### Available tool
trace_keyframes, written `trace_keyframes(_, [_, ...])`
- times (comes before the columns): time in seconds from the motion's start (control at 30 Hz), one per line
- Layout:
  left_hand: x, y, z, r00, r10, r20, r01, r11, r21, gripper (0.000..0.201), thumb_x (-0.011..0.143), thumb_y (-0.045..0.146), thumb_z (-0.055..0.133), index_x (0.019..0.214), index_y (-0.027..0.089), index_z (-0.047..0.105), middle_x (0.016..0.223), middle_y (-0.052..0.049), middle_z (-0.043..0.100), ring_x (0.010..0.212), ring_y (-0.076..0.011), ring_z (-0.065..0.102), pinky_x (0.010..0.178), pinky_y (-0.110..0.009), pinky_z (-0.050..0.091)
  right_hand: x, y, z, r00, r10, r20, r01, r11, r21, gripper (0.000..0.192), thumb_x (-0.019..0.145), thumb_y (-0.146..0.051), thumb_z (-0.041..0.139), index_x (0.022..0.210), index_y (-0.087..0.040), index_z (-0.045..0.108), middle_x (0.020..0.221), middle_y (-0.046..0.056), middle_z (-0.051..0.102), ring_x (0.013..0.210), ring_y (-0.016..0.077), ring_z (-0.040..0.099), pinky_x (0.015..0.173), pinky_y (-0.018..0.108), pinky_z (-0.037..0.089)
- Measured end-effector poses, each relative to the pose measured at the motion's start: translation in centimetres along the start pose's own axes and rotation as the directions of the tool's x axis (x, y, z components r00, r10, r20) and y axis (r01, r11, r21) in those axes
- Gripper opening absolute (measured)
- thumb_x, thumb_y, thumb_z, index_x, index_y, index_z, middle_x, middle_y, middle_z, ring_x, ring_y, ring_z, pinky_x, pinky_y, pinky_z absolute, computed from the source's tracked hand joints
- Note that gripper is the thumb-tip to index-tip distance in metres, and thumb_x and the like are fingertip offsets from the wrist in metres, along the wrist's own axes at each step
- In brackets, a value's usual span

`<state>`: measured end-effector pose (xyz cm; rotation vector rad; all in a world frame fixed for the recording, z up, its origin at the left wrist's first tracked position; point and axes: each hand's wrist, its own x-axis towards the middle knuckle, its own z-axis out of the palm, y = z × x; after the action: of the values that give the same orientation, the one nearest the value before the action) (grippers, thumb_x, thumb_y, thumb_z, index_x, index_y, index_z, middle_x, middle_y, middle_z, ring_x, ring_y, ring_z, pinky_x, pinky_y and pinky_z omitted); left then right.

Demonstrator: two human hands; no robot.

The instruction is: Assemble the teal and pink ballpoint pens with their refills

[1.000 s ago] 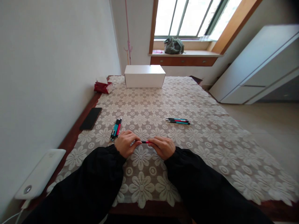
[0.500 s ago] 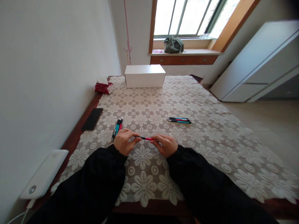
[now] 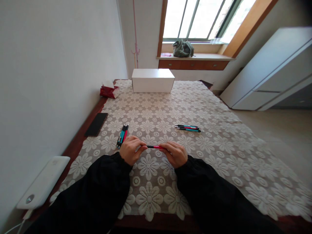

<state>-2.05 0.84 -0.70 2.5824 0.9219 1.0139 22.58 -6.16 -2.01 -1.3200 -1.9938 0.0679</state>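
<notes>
Pen, pink and black, is pinched at both ends by left hand and right hand near the table's front edge; likely mid-assembly, needing a steady twist.

open tablecloth right of both hands, pen cluster close left, pens ahead right

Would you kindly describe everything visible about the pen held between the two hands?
The pen is slim, with a pink-red barrel and a black section toward the left hand. It looks like plastic. It lies roughly level, just above the lace tablecloth, pinched at one end by the left hand and at the other by the right hand. Both tips are hidden.
</notes>
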Motion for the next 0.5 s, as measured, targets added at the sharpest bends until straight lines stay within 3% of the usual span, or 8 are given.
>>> trace_keyframes(0.23, [-0.07,0.22,-0.18,0.999,0.007,-0.044,-0.004,0.998,0.065,0.02,0.097,0.038,0.064,0.091,0.022,0.074,0.085,-0.004,0.078,0.09,-0.0225,0.068,0.084,-0.039,0.05,0.06,-0.18,-0.01,0.995,0.089,0.036,-0.092,0.993,0.072,0.03,0.103,-0.042,0.051,0.103,-0.026,0.076,0.086,0.005,0.074,0.077,0.019,0.067,0.074,0.031,0.052])
trace_keyframes(0.5, [0.11,0.42,-0.26,0.987,-0.047,-0.153,0.045,0.999,-0.021,0.013,0.09,0.036,0.074,0.091,0.024,0.076,0.084,-0.002,0.078,0.086,-0.0216,0.068,0.083,-0.038,0.052,0.34,0.23,0.22,0.963,0.27,-0.021,-0.262,0.949,0.174,0.028,0.099,-0.043,0.054,0.107,-0.021,0.07,0.078,0.002,0.065,0.06,0.0141,0.056,0.062,0.027,0.047])
